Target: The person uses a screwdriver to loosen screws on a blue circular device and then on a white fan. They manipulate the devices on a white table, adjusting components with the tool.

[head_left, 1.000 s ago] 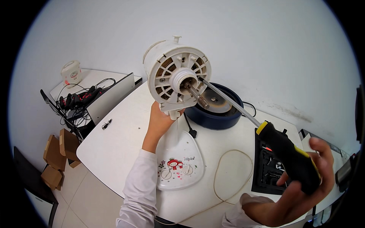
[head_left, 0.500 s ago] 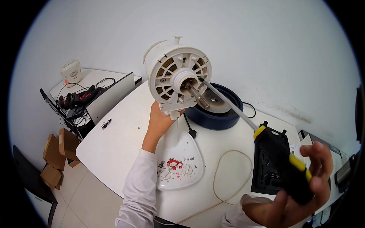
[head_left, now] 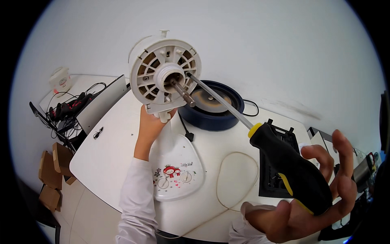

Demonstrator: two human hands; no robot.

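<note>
A white table fan has its bladeless motor housing point(head_left: 140, 57) facing me, with a bare metal shaft point(head_left: 185, 93) sticking out of the centre collar. My left hand point(head_left: 153, 124) is closed round the fan's neck just below the housing. The white base point(head_left: 178, 189), with red cartoon figures and two dials, stands on the table. My right hand point(head_left: 321, 203) holds a long screwdriver point(head_left: 284, 152) by its black and yellow handle, the fingers loosely spread about it. The screwdriver's tip sits in the front of the housing, right of the collar; the screw there is hidden.
Behind the fan is a round dark blue appliance point(head_left: 209, 124) with a metal plate. A black tool case point(head_left: 266, 179) lies under the screwdriver. A pale cord point(head_left: 219, 175) loops across the white table point(head_left: 105, 162). Cardboard boxes point(head_left: 50, 175) are on the floor at left.
The whole scene has shifted left in view. My right fingers have opened and shifted around the handle, which shows turned, its yellow parts placed differently. The tip stays in the housing.
</note>
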